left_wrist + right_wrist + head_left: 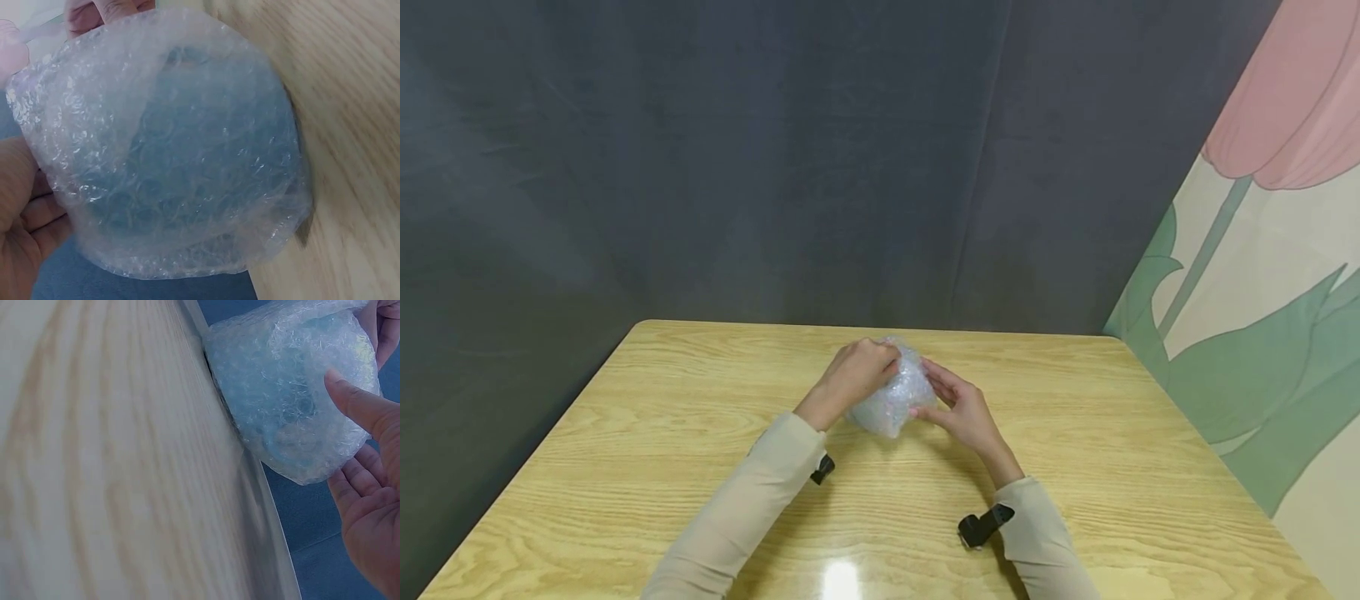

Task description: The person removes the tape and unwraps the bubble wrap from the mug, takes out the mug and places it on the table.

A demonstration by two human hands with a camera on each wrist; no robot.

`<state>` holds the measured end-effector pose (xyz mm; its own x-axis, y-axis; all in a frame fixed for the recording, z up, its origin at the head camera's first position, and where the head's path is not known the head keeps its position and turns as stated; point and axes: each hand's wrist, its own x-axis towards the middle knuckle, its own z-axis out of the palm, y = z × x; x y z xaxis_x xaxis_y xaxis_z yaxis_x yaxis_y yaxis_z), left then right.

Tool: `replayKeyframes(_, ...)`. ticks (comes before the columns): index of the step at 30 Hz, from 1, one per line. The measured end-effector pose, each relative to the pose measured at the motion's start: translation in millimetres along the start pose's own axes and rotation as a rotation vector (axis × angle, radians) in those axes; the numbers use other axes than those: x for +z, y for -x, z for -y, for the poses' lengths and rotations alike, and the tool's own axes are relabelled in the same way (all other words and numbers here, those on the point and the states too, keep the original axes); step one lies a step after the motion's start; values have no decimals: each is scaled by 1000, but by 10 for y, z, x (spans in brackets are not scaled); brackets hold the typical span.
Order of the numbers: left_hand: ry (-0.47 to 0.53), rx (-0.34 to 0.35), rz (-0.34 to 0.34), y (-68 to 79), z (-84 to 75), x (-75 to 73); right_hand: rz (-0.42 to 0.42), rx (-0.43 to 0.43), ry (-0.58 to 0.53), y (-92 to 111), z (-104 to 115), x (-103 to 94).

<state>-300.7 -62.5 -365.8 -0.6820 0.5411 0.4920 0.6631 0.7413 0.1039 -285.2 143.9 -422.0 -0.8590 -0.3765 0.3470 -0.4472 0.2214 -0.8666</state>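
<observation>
1. Locate the bubble-wrap bundle (891, 406) over the far half of the table (625, 433), near the far edge and roughly midway between the left and right edges.
2. Note the translucent, crinkled wrap, with a bluish tint showing through in both wrist views. Cannot tell the contents.
3. Observe the left hand (853, 375) at the upper part of the bundle, on the side toward the table's left edge, fingers (47, 215) curled and gripping the wrap.
4. Observe the right hand (968, 412) on the side toward the table's right edge, thumb (355, 400) laid against the near face, fingers (344, 492) around the far side, holding the bundle between them.
5. Cannot tell whether touching the table or held just above it.
6. Identify the left sleeve (767, 483) and right sleeve (1037, 525), both beige and reaching in over the near edge, each with a black wrist device (985, 527) at the cuff.
7. See dark cloth (812, 167) beyond the far and left edges.
8. Find a painted wall (1255, 358) along the right edge from the far right corner, showing a pink tulip and green leaves.
</observation>
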Motion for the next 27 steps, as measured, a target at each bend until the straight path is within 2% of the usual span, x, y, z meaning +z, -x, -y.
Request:
replayKeyframes(5, -56, 45, -2, -29, 11, -28, -10, -6, -12, -16, -169, -9)
replayKeyframes(17, -111, 77, 93, -136, 49, -102, -6, 8, 7, -12, -171, -8)
replayKeyframes(20, -132, 90, 92, -162, 58, -108, -6, 19, 13, -10, -142, -6)
replayKeyframes(23, -104, 76, 100, -158, 48, -112, 2, 5, 26, 5, -21, 4)
replayKeyframes(27, -38, 19, 81, -107, 5, -102, 8, -20, 40, 20, 128, 13)
